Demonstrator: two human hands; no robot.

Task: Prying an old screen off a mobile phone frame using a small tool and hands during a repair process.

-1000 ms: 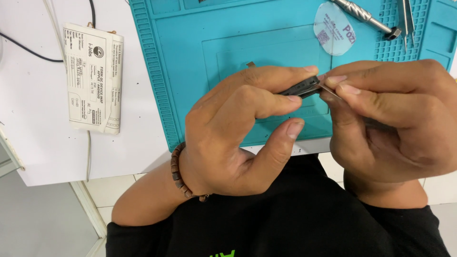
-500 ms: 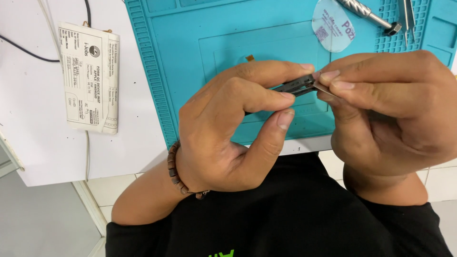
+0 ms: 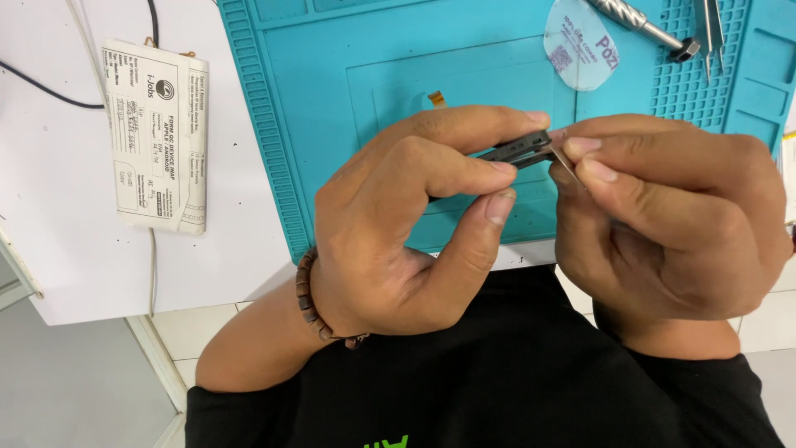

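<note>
A small dark part [image 3: 518,150], flat and narrow, is sitting in the air above the mat, pinched between the two hands at the middle of the view. The left hand [image 3: 398,224] is grasping it from the left, its grip closing on the part with thumb and forefinger while the other fingers are curling underneath. The right hand [image 3: 672,216] is meeting it from the right, its grip clenching a thin metal pin [image 3: 567,163] whose tip is touching the end of the part. A bracelet [image 3: 311,294] of brown beads is circling the left wrist.

Below the hands a blue mat [image 3: 332,99] is covering the tabletop, with raised edges, shallow trays along its top and a field of small studs at the right. A small orange strip [image 3: 436,99] is lying on it just above the left forefinger. Farther up, a round clear sticker [image 3: 580,46] is resting on the mat, and just beside it a metal screwdriver [image 3: 643,22] is lying at a slant. Tweezers [image 3: 711,33] are lying on the studs near the screwdriver's tip.

The white tabletop [image 3: 66,249] is showing to the left of the mat. A folded printed paper [image 3: 156,133] is lying there, well apart from the hands, with a black cable [image 3: 50,87] running past it. Under the tabletop's edge, pale floor tiles [image 3: 199,332] are showing, and a black shirt [image 3: 514,373] is filling the bottom of the view.
</note>
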